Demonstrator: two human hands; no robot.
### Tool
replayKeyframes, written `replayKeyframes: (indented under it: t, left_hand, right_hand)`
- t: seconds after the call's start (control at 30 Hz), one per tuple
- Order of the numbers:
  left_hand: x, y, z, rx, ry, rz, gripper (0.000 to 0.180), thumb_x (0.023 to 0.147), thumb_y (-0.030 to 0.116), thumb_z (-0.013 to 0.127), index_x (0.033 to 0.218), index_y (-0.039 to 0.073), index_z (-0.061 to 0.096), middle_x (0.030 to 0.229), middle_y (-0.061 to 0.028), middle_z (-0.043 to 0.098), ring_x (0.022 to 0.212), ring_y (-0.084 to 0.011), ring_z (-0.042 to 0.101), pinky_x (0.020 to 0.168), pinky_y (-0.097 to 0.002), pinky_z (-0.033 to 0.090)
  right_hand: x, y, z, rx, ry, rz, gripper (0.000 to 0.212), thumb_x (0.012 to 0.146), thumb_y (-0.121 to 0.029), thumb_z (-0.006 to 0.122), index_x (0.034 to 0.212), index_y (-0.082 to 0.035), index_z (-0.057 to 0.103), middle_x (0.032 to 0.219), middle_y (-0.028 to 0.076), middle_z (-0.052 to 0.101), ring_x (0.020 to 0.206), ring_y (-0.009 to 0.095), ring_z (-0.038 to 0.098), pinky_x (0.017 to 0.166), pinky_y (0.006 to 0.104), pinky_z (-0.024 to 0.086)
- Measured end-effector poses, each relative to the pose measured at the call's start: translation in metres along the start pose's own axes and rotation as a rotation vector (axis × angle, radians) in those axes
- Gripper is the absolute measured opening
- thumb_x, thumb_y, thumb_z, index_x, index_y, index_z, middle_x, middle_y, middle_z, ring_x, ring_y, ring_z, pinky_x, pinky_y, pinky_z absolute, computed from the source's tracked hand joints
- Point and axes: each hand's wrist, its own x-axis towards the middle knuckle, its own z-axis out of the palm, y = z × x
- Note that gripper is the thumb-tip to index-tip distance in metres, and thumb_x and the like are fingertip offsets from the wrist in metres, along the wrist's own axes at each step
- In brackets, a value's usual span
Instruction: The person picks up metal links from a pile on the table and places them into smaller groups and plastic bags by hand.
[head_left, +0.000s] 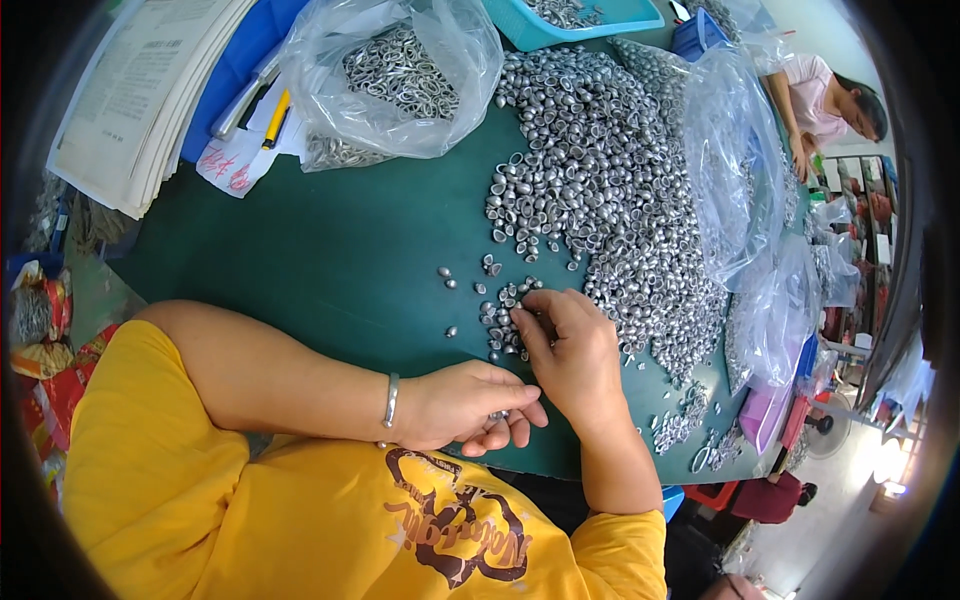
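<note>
A large heap of small silver-grey hollow metal caps (610,170) spreads over the green tabletop (300,240). My right hand (578,350) reaches down at a small cluster of these caps (497,318), thumb and fingertips drawn together among them. What sits between those fingertips is hidden. Close beside it, near the table's front edge, my left hand (465,405) is cupped palm inward with its fingers curled. A few small metal pieces (498,414) show inside that palm. Several loose caps (447,277) lie left of the cluster.
At the back stand an open clear bag (400,90) of metal links and a turquoise tray (575,28). Papers (140,100) and a yellow marker (277,120) lie back left. Clear plastic bags (735,170) border the heap's right; beyond, another person (815,95) works.
</note>
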Motion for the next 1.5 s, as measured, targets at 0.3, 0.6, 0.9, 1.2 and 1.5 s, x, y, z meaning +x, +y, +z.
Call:
replayKeyframes:
  t: [0.3, 0.6, 0.9, 1.2, 1.5]
  left_hand:
    - [0.001, 0.0, 0.001, 0.001, 0.003, 0.002, 0.034, 0.096, 0.027, 0.039, 0.103, -0.003, 0.054, 0.081, -0.0092, 0.055, 0.057, -0.0107, 0.046, 0.046, -0.0213, 0.037]
    - [0.002, -0.002, 0.0, 0.008, 0.006, -0.004, 0.033, 0.096, 0.027, 0.041, 0.102, -0.003, 0.055, 0.079, -0.008, 0.054, 0.057, -0.0097, 0.045, 0.045, -0.0208, 0.036]
    - [-0.01, 0.015, 0.067, 0.441, -0.238, 0.297, 0.02, 0.087, 0.02, 0.06, 0.091, 0.001, 0.06, 0.084, 0.0028, 0.06, 0.071, -0.0018, 0.049, 0.06, -0.0172, 0.04]
    - [-0.025, 0.05, 0.15, 0.093, -0.643, 0.243, 0.04, 0.062, 0.031, 0.082, 0.079, 0.001, 0.063, 0.077, -0.0065, 0.064, 0.07, -0.0119, 0.059, 0.06, -0.0212, 0.046]
    - [-0.02, 0.061, 0.15, 0.232, -0.78, 0.283, 0.033, 0.064, 0.029, 0.082, 0.073, 0.002, 0.064, 0.071, -0.0044, 0.063, 0.066, -0.01, 0.057, 0.056, -0.0211, 0.042]
  right_hand:
    - [-0.006, 0.011, -0.007, 0.294, 0.019, -0.088, 0.016, 0.071, 0.001, 0.067, 0.085, -0.004, 0.064, 0.062, 0.003, 0.049, 0.049, 0.012, 0.047, 0.044, 0.0249, 0.037]
    - [0.002, 0.02, -0.018, 1.432, -0.128, 0.303, 0.003, 0.079, 0.0, 0.056, 0.077, 0.002, 0.055, 0.069, 0.008, 0.053, 0.049, 0.007, 0.041, 0.042, 0.0187, 0.03]
    - [0.028, -0.002, 0.01, -0.031, 0.02, -0.156, 0.009, 0.076, -0.009, 0.064, 0.083, -0.003, 0.063, 0.071, 0.012, 0.058, 0.059, 0.03, 0.058, 0.053, 0.0361, 0.047]
    - [0.03, -0.004, 0.011, 0.029, 0.043, -0.198, 0.009, 0.076, -0.003, 0.062, 0.085, -0.005, 0.063, 0.067, 0.01, 0.053, 0.056, 0.028, 0.055, 0.05, 0.0348, 0.045]
    - [0.04, -0.008, 0.008, 0.008, 0.026, -0.212, 0.005, 0.076, -0.005, 0.064, 0.081, -0.004, 0.063, 0.069, 0.01, 0.055, 0.057, 0.028, 0.057, 0.051, 0.035, 0.046]
